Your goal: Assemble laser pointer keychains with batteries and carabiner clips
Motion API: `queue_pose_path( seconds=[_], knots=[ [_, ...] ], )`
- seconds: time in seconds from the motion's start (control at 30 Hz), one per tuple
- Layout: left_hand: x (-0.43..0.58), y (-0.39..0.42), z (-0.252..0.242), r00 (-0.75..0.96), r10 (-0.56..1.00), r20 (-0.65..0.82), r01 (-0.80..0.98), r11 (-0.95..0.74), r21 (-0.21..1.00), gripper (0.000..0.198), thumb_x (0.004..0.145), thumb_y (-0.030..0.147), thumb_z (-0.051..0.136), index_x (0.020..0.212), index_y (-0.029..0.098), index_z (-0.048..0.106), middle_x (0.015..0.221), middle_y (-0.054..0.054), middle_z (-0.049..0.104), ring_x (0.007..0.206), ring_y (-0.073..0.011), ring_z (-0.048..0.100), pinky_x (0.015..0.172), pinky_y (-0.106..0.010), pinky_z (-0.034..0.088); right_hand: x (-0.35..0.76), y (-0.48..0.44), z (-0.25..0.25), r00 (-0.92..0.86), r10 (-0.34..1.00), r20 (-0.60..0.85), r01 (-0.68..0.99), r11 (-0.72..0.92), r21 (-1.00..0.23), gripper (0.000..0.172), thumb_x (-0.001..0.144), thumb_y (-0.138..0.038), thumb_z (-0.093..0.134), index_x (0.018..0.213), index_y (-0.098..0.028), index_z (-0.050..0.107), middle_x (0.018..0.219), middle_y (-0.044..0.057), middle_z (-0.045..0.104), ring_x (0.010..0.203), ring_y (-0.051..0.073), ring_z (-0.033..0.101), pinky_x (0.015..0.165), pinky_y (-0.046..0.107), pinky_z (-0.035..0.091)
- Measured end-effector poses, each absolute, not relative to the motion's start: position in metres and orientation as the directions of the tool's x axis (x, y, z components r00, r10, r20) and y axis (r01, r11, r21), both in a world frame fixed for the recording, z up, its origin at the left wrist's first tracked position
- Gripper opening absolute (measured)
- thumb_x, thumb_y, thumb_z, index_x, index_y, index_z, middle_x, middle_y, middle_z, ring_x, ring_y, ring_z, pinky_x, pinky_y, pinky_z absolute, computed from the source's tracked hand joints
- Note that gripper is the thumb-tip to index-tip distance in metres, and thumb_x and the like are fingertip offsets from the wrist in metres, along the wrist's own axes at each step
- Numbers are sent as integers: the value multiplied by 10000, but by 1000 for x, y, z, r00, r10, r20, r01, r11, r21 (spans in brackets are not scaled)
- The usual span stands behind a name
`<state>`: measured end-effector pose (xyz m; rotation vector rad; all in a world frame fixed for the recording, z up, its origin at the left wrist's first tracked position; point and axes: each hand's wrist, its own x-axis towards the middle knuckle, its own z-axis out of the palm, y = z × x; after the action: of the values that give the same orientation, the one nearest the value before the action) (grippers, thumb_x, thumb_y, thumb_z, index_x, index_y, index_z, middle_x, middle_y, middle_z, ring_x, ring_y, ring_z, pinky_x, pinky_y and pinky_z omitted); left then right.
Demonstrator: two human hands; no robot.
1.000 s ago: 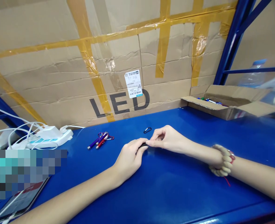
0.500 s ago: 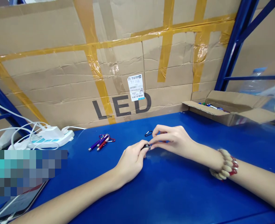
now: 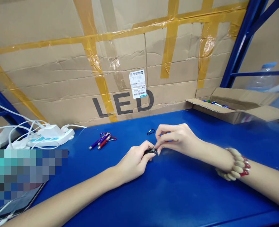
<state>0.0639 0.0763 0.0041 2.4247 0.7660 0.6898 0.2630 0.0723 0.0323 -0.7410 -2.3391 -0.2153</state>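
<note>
My left hand (image 3: 136,159) grips a slim black penlight (image 3: 149,151) between thumb and fingers, its silvery end pointing right. The fingertips of my right hand (image 3: 174,137) are pinched together at that metal end; any small part between them is too tiny to make out. Just behind the fingers, a black carabiner clip (image 3: 151,131) lies loose on the blue table (image 3: 177,195). To the left rest a purple penlight (image 3: 98,142) and a red penlight (image 3: 103,143), close together, with carabiner clips at their far ends.
A white power strip (image 3: 59,138) with plugs and cables sits at the left, above a phone (image 3: 18,203) partly blurred out. An open cardboard box (image 3: 229,112) with small coloured items stands back right. Behind the table rises a large taped carton (image 3: 66,78) marked LED.
Both hands have shifted slightly right in view, and more of the black penlight shows. My right fingertips have closed in on its metal end. The view has tilted a little.
</note>
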Motion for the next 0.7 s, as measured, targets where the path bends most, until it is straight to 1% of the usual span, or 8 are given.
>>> queue_pose_path(
  seconds=[0.13, 0.2, 0.3, 0.47, 0.6, 0.7],
  knots=[
    [64, 76, 1, 682, 661, 315, 342, -668, 661, 9, 877, 201, 418, 873, 203, 410, 738, 14, 614, 655, -116, 583, 603, -204, 411, 263, 73, 28, -626, 377, 682, 558, 828, 55, 238, 850, -325, 534, 703, -220, 690, 751, -23, 614, 515, 31, 502, 470, 180, 299],
    [63, 76, 0, 665, 676, 316, 350, -656, 669, 45, 871, 216, 433, 856, 206, 391, 729, 9, 621, 648, -124, 594, 583, -208, 411, 263, 73, 27, -628, 344, 698, 557, 825, 95, 210, 842, -300, 550, 703, -217, 683, 740, -30, 619, 518, 30, 509, 474, 179, 298],
    [62, 76, -1, 653, 684, 324, 360, -658, 661, 51, 867, 235, 442, 858, 208, 400, 731, 4, 626, 633, -131, 603, 548, -206, 409, 262, 73, 26, -621, 344, 705, 556, 827, 87, 179, 831, -284, 569, 711, -213, 681, 744, -31, 627, 539, 33, 526, 482, 175, 303],
    [61, 76, -2, 642, 686, 342, 352, -660, 664, 46, 868, 230, 444, 864, 212, 402, 754, 7, 639, 624, -123, 611, 526, -191, 409, 260, 72, 25, -584, 412, 699, 548, 836, -35, 166, 816, -285, 588, 710, -203, 686, 742, -18, 630, 560, 46, 543, 478, 170, 310],
    [61, 76, -3, 627, 696, 350, 352, -654, 669, 43, 867, 224, 445, 863, 211, 404, 785, -5, 650, 667, -133, 628, 559, -200, 432, 257, 70, 23, -504, 512, 695, 573, 801, -175, 146, 773, -293, 632, 682, -198, 695, 728, -3, 627, 592, 70, 556, 500, 178, 333],
    [61, 77, -4, 621, 695, 363, 341, -656, 673, 35, 868, 219, 443, 878, 213, 410, 830, -10, 660, 702, -138, 636, 585, -208, 443, 254, 70, 22, -424, 609, 670, 592, 747, -304, 135, 722, -318, 677, 651, -206, 702, 711, -3, 628, 612, 86, 558, 519, 188, 345]
  ],
)
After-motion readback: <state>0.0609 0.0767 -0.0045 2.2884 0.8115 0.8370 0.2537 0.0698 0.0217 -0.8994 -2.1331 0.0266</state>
